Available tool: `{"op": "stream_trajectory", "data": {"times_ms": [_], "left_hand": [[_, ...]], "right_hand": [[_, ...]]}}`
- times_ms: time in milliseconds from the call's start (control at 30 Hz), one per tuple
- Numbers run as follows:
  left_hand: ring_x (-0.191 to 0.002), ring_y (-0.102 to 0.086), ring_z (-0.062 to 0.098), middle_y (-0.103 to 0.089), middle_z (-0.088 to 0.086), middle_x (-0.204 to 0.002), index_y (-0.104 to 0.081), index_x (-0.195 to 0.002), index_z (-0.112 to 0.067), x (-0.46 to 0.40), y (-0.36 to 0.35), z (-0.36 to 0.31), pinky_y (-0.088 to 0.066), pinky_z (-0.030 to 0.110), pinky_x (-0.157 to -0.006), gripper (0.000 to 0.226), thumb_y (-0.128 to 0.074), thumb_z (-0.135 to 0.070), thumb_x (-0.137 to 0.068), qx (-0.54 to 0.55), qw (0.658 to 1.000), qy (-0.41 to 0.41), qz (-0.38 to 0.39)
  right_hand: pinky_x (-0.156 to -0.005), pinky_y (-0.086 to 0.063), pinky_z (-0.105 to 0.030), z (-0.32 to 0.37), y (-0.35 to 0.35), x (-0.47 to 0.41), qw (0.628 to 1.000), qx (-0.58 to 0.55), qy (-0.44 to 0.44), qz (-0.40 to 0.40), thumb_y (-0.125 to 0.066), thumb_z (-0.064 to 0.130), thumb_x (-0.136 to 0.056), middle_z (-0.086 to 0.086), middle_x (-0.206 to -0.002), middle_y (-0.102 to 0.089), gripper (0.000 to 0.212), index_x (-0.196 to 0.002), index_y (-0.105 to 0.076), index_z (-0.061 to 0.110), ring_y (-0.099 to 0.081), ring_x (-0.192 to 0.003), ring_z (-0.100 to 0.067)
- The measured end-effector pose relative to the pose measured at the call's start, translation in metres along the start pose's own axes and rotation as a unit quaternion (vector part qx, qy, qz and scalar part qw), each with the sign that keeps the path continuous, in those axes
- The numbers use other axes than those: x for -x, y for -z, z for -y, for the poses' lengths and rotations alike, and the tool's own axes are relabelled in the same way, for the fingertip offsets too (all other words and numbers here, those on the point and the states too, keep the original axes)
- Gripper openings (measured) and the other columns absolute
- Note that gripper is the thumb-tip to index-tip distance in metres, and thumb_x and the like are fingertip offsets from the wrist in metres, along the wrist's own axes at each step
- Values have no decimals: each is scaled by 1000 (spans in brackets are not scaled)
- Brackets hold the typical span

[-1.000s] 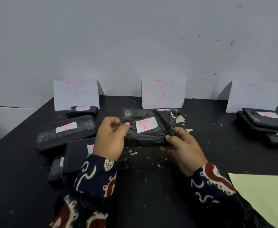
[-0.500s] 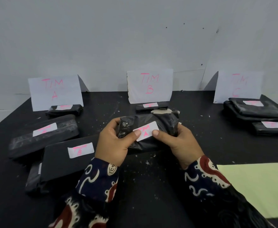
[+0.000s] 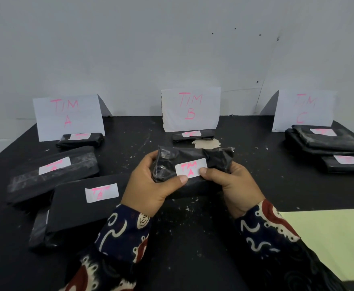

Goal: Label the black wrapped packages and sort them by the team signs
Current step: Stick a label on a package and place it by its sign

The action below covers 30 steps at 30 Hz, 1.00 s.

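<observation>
I hold a black wrapped package [image 3: 216, 159] just above the table's middle, my left hand [image 3: 151, 185] on its left end and my right hand [image 3: 232, 185] on its right. Both thumbs press its white label [image 3: 190, 169], which reads TIM A in pink. Three white signs stand at the back: TIM A [image 3: 68, 116], TIM B [image 3: 190, 109] and TIM C [image 3: 304, 110]. One small labelled package [image 3: 80, 140] lies below the A sign, another labelled package [image 3: 193, 135] below the B sign, and a stack of labelled packages [image 3: 325, 141] below the C sign.
On the left of the black table [image 3: 182, 238] lie a long labelled package [image 3: 52, 173] and a flat labelled package [image 3: 84, 202] resting on another. A pale yellow sheet [image 3: 335, 242] lies at the front right. A beige chipped patch [image 3: 206, 143] marks the tabletop.
My hands lowered the package toward the table, and both thumbs moved onto its label. My view shifted, so the signs and packages appear further right and lower.
</observation>
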<state>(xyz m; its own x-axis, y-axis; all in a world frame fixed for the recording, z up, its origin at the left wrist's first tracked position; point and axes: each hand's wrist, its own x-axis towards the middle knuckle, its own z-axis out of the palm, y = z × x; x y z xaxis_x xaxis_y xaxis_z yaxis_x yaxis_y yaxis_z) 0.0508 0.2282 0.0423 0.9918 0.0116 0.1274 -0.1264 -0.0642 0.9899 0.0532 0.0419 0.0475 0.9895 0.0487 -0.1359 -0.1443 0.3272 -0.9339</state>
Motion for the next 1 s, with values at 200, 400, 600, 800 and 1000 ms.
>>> {"op": "stream_trajectory", "data": {"times_ms": [200, 400, 600, 800, 1000], "left_hand": [[-95, -71, 19, -75, 3, -102, -63, -115, -15, -2, 1, 1, -57, 41, -86, 49, -80, -1, -71, 21, 1000, 18, 8], [-98, -71, 26, -74, 8, -103, -63, -114, -16, -5, 8, 1, -54, 49, -90, 59, -82, -14, -58, 79, 996, 43, -14], [-99, -70, 30, -73, 11, -105, -62, -117, -16, -8, 16, 1, -53, 53, -90, 68, -85, -19, -53, 133, 989, 47, -42], [-108, -62, 4, -62, -6, -124, -45, -136, -30, 1, 15, -1, -50, 31, -94, 70, -76, -42, -75, -66, 984, -57, -158], [-125, -48, 27, -62, -2, -123, -71, -113, -20, 6, 20, 10, -36, 47, -105, 35, -72, -34, -80, -425, 812, -383, -114]], "right_hand": [[-86, -57, -45, 4, 1, 0, 998, -28, -59, 16, -70, -2, -78, -24, -106, -71, 33, -110, -67, -4, -69, -96, -37], [-85, -56, -46, 5, 2, 3, 996, -23, -74, 53, -73, 16, -74, -12, -111, -72, 42, -115, -66, 11, -70, -102, -28], [-74, -59, -39, 6, 8, 2, 994, -1, -69, 80, -65, 8, -83, -12, -105, -73, 21, -104, -67, 12, -70, -89, -23], [-62, -59, -29, 2, -2, 1, 998, -50, -37, 3, -62, 9, -90, -12, -102, -74, 21, -111, -65, 8, -72, -81, -19], [-62, -60, -28, -1, -13, 3, 995, -83, -46, -10, -62, 16, -91, -15, -108, -73, 24, -113, -66, 5, -72, -85, -21]]}}
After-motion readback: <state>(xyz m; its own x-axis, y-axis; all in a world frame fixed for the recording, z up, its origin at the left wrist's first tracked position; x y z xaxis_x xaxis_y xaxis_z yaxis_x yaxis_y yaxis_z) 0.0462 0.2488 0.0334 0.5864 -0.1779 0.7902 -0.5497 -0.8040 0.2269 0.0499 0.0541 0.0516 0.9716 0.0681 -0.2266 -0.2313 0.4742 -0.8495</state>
